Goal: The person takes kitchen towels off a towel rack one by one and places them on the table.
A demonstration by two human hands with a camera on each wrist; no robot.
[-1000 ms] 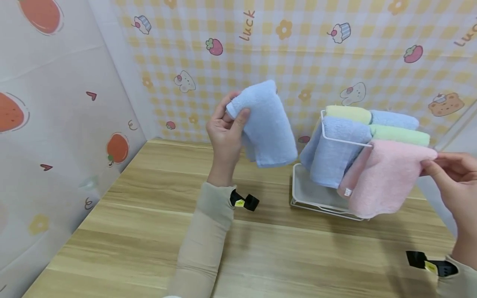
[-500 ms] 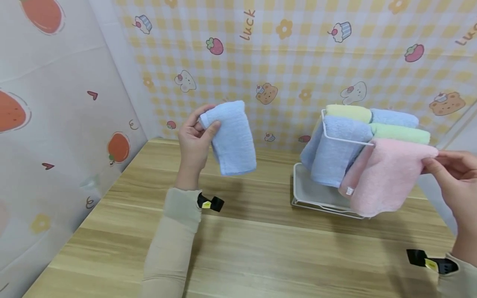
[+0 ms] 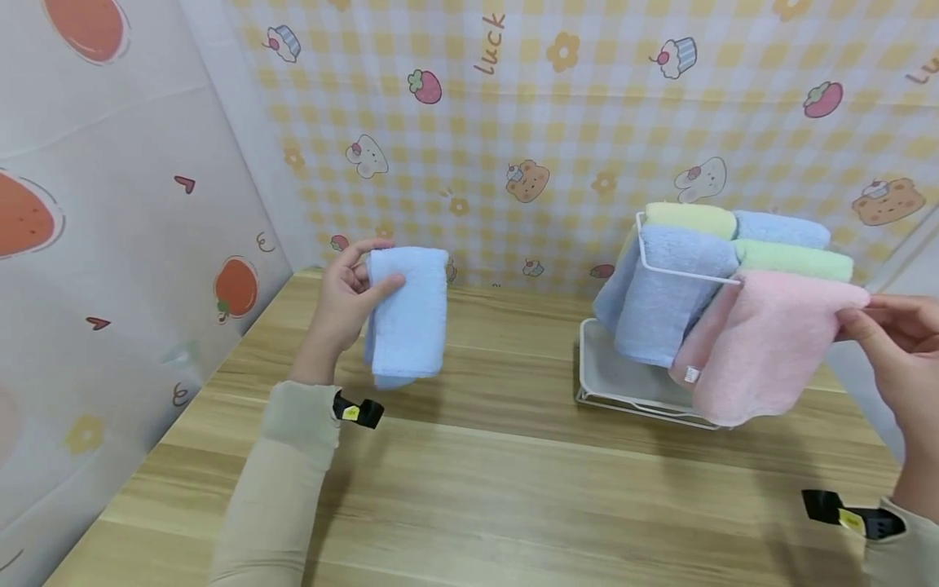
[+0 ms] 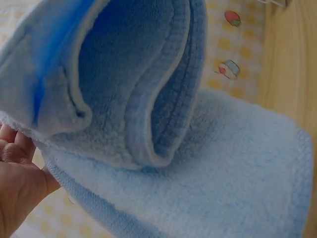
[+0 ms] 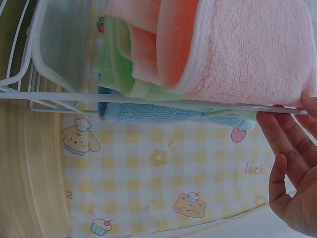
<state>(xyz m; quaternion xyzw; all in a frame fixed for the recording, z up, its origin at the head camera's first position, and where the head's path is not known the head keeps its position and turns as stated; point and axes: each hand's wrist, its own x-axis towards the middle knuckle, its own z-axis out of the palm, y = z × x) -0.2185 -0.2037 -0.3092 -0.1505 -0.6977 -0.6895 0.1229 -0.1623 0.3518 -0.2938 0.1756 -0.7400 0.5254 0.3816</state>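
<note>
In the head view my left hand (image 3: pixel 345 300) pinches a folded light blue towel (image 3: pixel 411 322) by its upper edge, over the left half of the table. Loose folds of this towel (image 4: pixel 237 163) fill the left wrist view. At far right my right hand (image 3: pixel 897 338) grips the corner of a white wire towel rack (image 3: pixel 693 275), where a pink towel (image 3: pixel 781 346) hangs. In the right wrist view, fingers (image 5: pixel 292 144) meet the end of the rack's top rail. A blue towel (image 3: pixel 653 302), a green one (image 3: pixel 795 261) and a yellow one (image 3: pixel 689 218) also drape over the rack.
Another blue towel (image 3: pixel 785 228) hangs at the rack's back right. The rack's grey-white bottom tray (image 3: pixel 612 359) stands on the wood-grain table (image 3: pixel 513 505). A checked, printed cloth (image 3: pixel 484 122) covers the back wall, and a fruit-print sheet (image 3: pixel 132 204) covers the left side.
My left hand has carried the blue towel left and downward, away from the rack, and the towel now hangs straighter. The right hand has kept its hold on the rack corner.
</note>
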